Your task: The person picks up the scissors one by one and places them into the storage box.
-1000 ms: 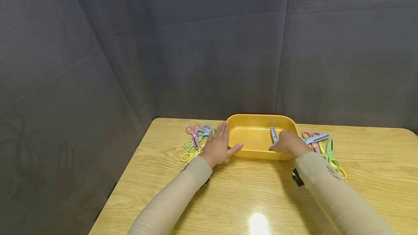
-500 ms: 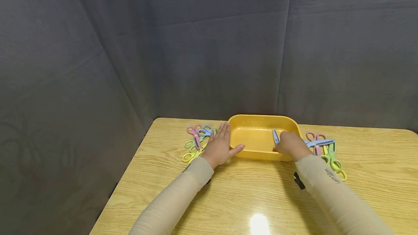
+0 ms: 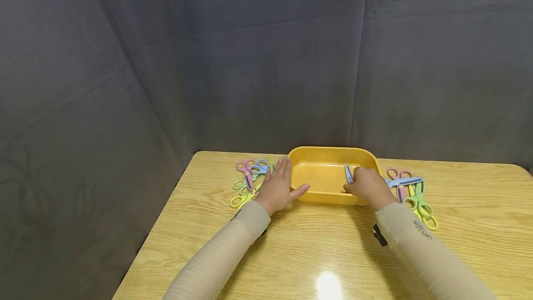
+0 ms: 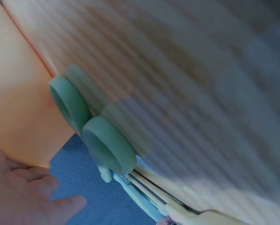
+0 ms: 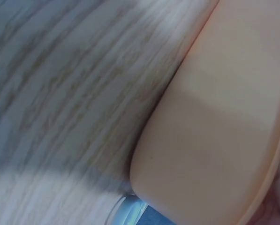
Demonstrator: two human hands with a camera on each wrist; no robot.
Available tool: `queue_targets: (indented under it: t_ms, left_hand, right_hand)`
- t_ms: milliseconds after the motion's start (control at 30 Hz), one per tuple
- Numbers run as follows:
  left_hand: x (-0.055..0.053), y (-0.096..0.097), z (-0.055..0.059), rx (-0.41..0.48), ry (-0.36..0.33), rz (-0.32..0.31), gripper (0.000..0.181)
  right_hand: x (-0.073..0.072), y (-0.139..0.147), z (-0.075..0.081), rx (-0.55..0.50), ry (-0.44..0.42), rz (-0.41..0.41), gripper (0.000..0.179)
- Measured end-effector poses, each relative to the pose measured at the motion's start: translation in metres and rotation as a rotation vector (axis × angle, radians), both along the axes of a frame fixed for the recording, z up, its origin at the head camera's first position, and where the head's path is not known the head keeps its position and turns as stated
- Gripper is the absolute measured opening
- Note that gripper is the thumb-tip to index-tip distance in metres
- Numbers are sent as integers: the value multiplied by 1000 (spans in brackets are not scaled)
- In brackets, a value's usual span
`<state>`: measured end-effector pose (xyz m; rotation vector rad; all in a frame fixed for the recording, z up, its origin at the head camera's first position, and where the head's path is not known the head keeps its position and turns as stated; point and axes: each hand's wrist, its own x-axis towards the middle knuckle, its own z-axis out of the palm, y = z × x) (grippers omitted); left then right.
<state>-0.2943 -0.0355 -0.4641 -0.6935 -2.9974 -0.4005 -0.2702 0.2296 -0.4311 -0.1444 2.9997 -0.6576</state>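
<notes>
A yellow tray (image 3: 318, 196) stands near the table's back edge. My left hand (image 3: 276, 189) rests against its left end, fingers straight and thumb over the front rim; in the left wrist view its fingers (image 4: 36, 187) extend beside the tray wall (image 4: 27, 103). At the tray's right end, my right hand (image 3: 368, 186) reaches inside with curled fingers and holds blue scissors (image 3: 348, 174), whose blade part sticks up and whose handles are hidden by the hand. The right wrist view is mostly filled by the tray wall (image 5: 200, 122).
Left of the tray lie pink scissors (image 3: 248, 179), blue scissors (image 3: 259, 169), green scissors (image 4: 109, 145) and yellow scissors (image 3: 238, 201). To its right are more blue scissors (image 3: 408, 181), pink scissors (image 3: 401, 194), green scissors (image 3: 419, 200) and yellow scissors (image 3: 430, 222). A grey curtain (image 3: 275, 82) hangs behind.
My right hand has lowered the blue scissors a little inside the tray. Right of the tray, the blue and green scissors have shifted slightly. My left hand stays at the tray's left end.
</notes>
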Motion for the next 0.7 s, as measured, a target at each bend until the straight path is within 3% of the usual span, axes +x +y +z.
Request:
queue_targets:
  t_ms: [300, 700]
  left_hand:
    - [0, -1, -1, 0, -14, 11, 99]
    - [-1, 1, -1, -79, 26, 6, 99]
  right_hand:
    - [3, -1, -1, 9, 66, -6, 32]
    - [6, 2, -10, -56, 242, -5, 31]
